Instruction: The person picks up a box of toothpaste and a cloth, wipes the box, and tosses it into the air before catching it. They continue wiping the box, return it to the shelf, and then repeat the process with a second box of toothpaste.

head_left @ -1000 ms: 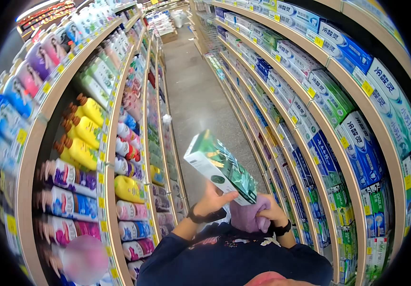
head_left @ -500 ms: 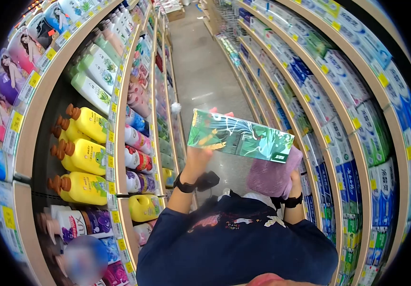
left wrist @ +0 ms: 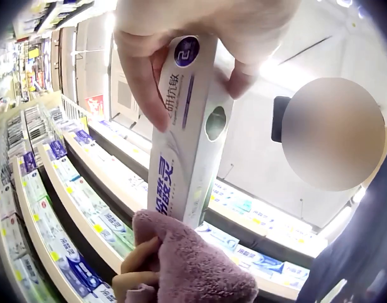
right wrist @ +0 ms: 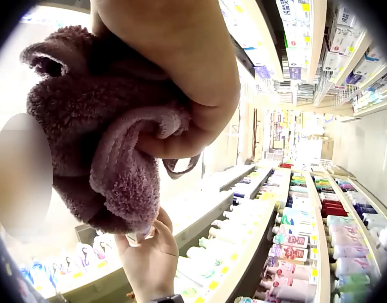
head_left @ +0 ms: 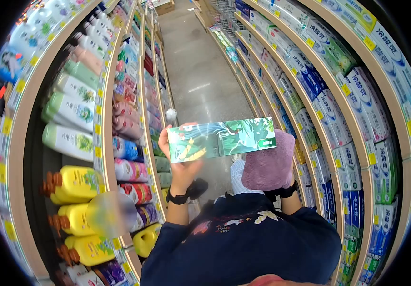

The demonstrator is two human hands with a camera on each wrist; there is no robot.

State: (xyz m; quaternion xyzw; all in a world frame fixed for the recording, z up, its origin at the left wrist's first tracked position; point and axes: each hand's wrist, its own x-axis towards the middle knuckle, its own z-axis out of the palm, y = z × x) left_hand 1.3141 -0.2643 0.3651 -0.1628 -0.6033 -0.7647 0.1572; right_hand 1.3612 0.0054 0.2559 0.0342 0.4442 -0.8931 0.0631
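My left hand (head_left: 183, 174) grips a long toothpaste box (head_left: 222, 139) by its left end, thumb and fingers on opposite edges. The box lies nearly level across the head view, its glossy green printed face up. White sides with purple lettering show on the box (left wrist: 174, 142) in the left wrist view. My right hand (right wrist: 187, 82) holds a fuzzy purple cloth (head_left: 270, 164), its fingers curled into the folds. The cloth is at the box's right end and overlaps it from below. In the head view it covers most of the right hand.
Toothpaste boxes fill the curved right-hand shelves (head_left: 343, 167). On the left-hand shelves (head_left: 105, 114) stand shampoo bottles and yellow pump bottles (head_left: 79, 183). A grey aisle floor (head_left: 186, 62) runs forward between them, with a cardboard box (head_left: 164, 7) at its far end.
The toothpaste box has turned from a steep tilt to nearly level, green face up, and moved slightly left. The cloth, bunched at first, now hangs spread at its right end.
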